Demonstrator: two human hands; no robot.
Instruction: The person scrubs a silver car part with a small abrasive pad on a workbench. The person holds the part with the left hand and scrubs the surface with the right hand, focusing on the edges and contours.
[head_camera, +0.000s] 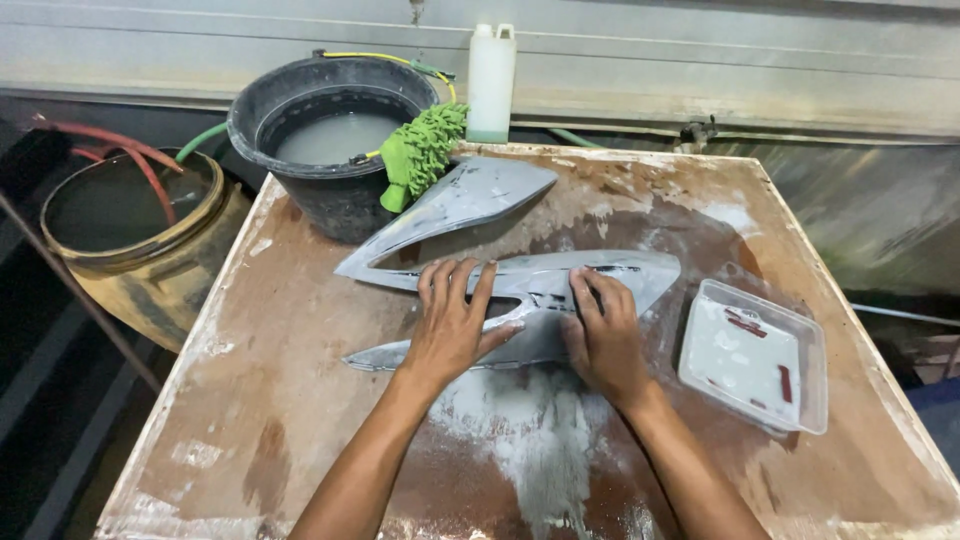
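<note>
Grey pointed plastic panel (520, 290) lies pinned mid-tabletop (300, 400): left hand (452, 325) flat and open, right hand (603, 335) curled on it; wet slurry could let it slip.

Bright overhead light, soft glare on the wet table (300, 400), dim left edge, sharp focus throughout.

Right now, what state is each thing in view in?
Left hand: flat on grey panel.
Right hand: pressing a dark pad on the panel.
Black bucket: holds cloudy water.
Green mitt: draped over bucket rim.
Plastic tray: open, wet.
White bottle: upright, capped.
</note>
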